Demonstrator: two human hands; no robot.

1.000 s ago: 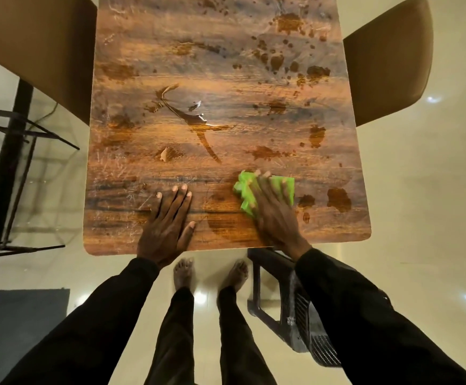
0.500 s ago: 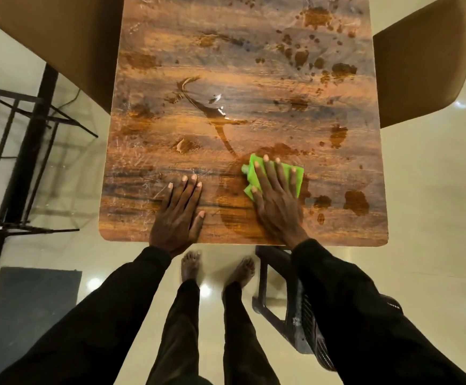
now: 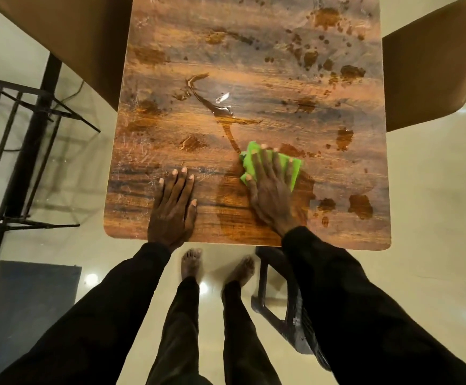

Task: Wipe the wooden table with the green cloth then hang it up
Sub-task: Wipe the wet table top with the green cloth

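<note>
Here: wipe at an early stage, cloth under your right hand

By the look of it, you are early in the task. The wooden table (image 3: 170,37) shows a darker, evenly damp patch (image 3: 231,207) at its near edge, just beside your right hand (image 3: 270,195); this reads as ground already covered. Everything beyond looks untreated. A long glossy streak of liquid (image 3: 220,107) crosses the centre, and its tail runs down to the cloth's far-left corner. A cluster of brown splashes (image 3: 348,73) lies toward the far right, two blotches (image 3: 361,205) sit near the right front corner, and smaller stains mark the left half. Most of the wiping is left and the hanging-up has not begun. No hook or rail for the cloth can be picked out with certainty, though a black metal rack (image 3: 18,120) stands on the floor to your left.

The green cloth (image 3: 294,173) lies bunched flat on the tabletop, right of centre in the near half, under your right hand. That hand is palm down, its fingers (image 3: 259,162) straight and spread wide across the cloth, pressing it to the wood rather than gripping it. The thumb lies at the cloth's near-left edge. Your left hand (image 3: 173,209) rests palm down on bare wood near the front edge, apart from the cloth. Its fingers (image 3: 181,182) are straight and close together and hold nothing; it apparently serves as a brace.
</note>
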